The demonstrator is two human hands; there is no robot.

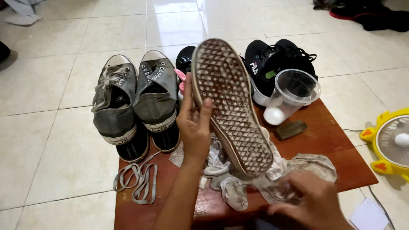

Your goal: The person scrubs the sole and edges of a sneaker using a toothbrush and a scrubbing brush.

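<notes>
Home interior, glossy cream floor tiles (51,85), low wooden table (332,140), worn sneakers (136,102), small yellow fan (390,142)

Floor (64,140): large pale cream tiles with thin grout lines, glossy.
Light: a bright sheen falls across the far tiles at top centre.
Furniture: a low reddish-brown wooden table (336,149) stands on the tiles.
Right edge: a yellow fan (390,142) sits on the floor just beside the table.
Far corners: dark items, too cropped to identify.
</notes>
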